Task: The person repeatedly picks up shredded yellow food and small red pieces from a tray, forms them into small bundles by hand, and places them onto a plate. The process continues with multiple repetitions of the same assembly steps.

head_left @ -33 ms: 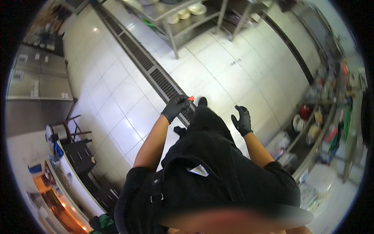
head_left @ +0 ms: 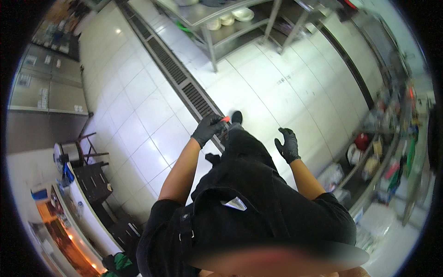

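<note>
My left hand (head_left: 208,129), in a black glove, is closed on a small orange-red object (head_left: 225,119) that sticks out past the fingertips on its right side. What kind of object it is, I cannot make out. Out to the right, my right hand (head_left: 288,146), gloved in black too, hangs in the air over the floor. Its thumb stands apart from the fingers and nothing shows in it. A black shoe (head_left: 236,117) of mine shows on the floor between the two hands.
A long floor drain grating (head_left: 195,98) crosses the white tiles (head_left: 152,124). Ahead stands a metal table (head_left: 208,46) with bowls (head_left: 243,14) on its lower shelf. Crowded shelving (head_left: 357,184) lines the right; steel cabinets (head_left: 67,94) and black drawers (head_left: 93,182) stand left.
The scene has shifted slightly in view, and more of my shoe shows ahead of the trouser leg. Both hands keep about the same pose, the orange-red object still in the left.
</note>
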`<state>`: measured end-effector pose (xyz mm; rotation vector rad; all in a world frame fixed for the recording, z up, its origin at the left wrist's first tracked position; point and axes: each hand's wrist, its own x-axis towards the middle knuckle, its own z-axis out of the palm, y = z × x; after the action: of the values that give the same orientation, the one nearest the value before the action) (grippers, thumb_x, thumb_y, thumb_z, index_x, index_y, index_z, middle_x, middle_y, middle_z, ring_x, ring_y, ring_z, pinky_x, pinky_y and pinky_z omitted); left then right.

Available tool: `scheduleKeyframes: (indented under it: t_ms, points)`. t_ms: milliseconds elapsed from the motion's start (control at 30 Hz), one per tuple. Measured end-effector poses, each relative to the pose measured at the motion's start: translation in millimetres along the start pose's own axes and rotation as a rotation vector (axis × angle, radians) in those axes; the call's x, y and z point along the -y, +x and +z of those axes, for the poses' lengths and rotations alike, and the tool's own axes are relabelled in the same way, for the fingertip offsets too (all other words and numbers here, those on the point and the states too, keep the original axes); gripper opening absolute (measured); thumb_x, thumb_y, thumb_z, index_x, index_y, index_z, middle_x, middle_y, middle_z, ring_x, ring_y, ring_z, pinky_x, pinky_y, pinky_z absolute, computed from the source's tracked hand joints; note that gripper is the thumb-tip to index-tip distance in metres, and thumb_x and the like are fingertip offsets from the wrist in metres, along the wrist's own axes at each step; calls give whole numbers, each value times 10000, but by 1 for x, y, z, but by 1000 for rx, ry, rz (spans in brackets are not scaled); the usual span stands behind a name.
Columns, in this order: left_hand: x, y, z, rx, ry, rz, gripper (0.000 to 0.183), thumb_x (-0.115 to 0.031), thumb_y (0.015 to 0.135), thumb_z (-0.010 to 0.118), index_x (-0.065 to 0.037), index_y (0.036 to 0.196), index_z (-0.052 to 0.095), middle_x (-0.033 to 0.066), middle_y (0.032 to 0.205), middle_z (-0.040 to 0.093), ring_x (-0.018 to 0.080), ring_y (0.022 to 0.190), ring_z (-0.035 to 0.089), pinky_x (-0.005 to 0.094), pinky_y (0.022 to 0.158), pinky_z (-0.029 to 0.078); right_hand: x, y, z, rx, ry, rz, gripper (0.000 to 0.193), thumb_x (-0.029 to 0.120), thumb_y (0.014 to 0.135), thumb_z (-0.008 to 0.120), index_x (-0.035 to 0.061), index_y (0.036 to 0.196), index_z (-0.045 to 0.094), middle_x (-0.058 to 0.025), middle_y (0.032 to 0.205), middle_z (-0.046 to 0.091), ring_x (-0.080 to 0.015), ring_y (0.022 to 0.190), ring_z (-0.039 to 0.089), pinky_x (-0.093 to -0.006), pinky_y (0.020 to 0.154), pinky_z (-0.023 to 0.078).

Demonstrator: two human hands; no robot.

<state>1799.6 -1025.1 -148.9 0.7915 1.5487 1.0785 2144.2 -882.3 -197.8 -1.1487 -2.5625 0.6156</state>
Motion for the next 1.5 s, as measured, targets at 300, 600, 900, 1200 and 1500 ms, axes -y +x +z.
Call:
scheduleKeyframes:
  t_ms: [300, 600, 900, 1200, 1500]
  points:
    - [285, -56, -354, -451, 643, -1001, 675, -641, 902, 384, -38, 873, 687, 156, 789, 689, 273, 763, 667, 424, 696, 502, 153, 388, 151, 84, 137, -490, 344, 204, 764, 680, 61, 1066, 601, -146, 1025, 623, -315, 1007, 573, -426, 873, 451]
    - [278, -126, -409, -468, 60, -984, 385, -374, 915, 500, -55, 794, 679, 84, 751, 688, 238, 575, 611, 408, 557, 500, 476, 735, 250, 135, 484, -889, 356, 206, 761, 672, 40, 1068, 596, -165, 948, 610, -348, 883, 585, -427, 784, 473]
    - [281, 85, -739, -321, 189, -797, 290, -317, 877, 561, -70, 785, 682, 65, 727, 682, 210, 544, 596, 390, 515, 488, 627, 935, 388, 269, 409, -785, 360, 264, 806, 649, 42, 1086, 606, -158, 959, 634, -336, 874, 614, -410, 773, 499]
    - [166, 342, -1277, -445, 249, -845, 131, -179, 777, 637, -86, 865, 662, 35, 624, 612, 134, 473, 527, 297, 435, 424, 654, 1120, 406, 353, 453, -277, 350, 253, 803, 682, 44, 1078, 621, -139, 971, 655, -273, 863, 650, -374, 766, 519]
    - [-106, 673, -1369, -626, -230, -247, 300, -335, 880, 646, -74, 1028, 653, 8, 794, 624, 101, 637, 586, 211, 560, 437, 655, 1426, 418, -10, 256, -73, 241, 198, 822, 630, 71, 1027, 637, -143, 868, 657, -285, 799, 648, -366, 744, 511]
